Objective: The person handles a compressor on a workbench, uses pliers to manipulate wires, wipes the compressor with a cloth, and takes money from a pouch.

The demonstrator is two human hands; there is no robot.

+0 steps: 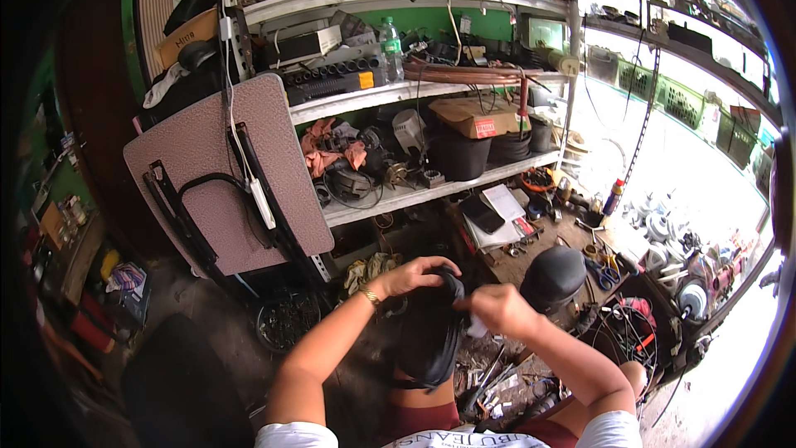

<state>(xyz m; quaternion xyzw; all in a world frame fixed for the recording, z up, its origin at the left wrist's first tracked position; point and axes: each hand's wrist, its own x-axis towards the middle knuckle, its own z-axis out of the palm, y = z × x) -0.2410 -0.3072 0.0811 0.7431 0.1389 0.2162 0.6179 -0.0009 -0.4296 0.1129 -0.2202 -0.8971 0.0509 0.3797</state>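
Observation:
A dark, rounded black thing (429, 340) with a raised rim stands over my lap; its kind cannot be made out. My left hand (414, 276) curls its fingers over the upper edge of it. On the other side, my right hand (503, 312) is closed in a pinch against the rim. Something small and whitish (478, 328) shows just below those fingers, too unclear to name. A smooth black dome-shaped thing (554, 277) sits on the low wooden workbench (531, 259) to the right of my right hand.
Scissors (607, 273), papers (504, 207) and small tools lie on the bench. A metal shelf (373, 209) ahead carries parts, a bottle (390, 48) and copper tubing (473, 73). A folded table (236, 178) leans left. Scraps and a wire-filled basin (286, 323) are on the floor.

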